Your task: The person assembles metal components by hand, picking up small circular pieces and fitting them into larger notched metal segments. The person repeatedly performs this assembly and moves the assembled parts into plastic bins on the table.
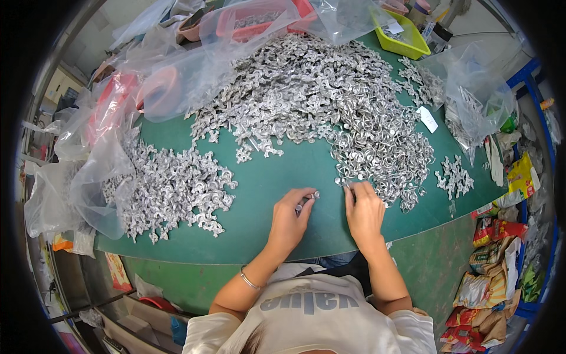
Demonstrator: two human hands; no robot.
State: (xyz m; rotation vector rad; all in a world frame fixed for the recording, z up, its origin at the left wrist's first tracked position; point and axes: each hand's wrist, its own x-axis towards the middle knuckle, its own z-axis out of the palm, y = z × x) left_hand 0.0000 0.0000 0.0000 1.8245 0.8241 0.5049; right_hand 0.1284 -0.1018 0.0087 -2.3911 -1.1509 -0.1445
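Note:
My left hand [290,217] is closed in a pinch over the green table, with small silvery metal pieces [316,194] showing at its fingertips and between thumb and fingers. To its right, my right hand [365,213] has its fingers drawn together at the near edge of a heap of small ring-shaped metal pieces [383,156]. A shiny piece [338,182] lies beside its index fingertip; what the fingers pinch is mostly hidden. Behind both hands spreads a large heap of knobbly cast metal pieces [295,82]. A smaller heap of such castings [177,189] lies left of my left hand.
Clear plastic bags [100,189] cover the table's left side, and another bag [477,88] lies at the right. A red basket [250,29] and a yellow-green basket [404,41] stand at the back. A small cluster of castings [454,177] and a white tag [427,119] are rightward.

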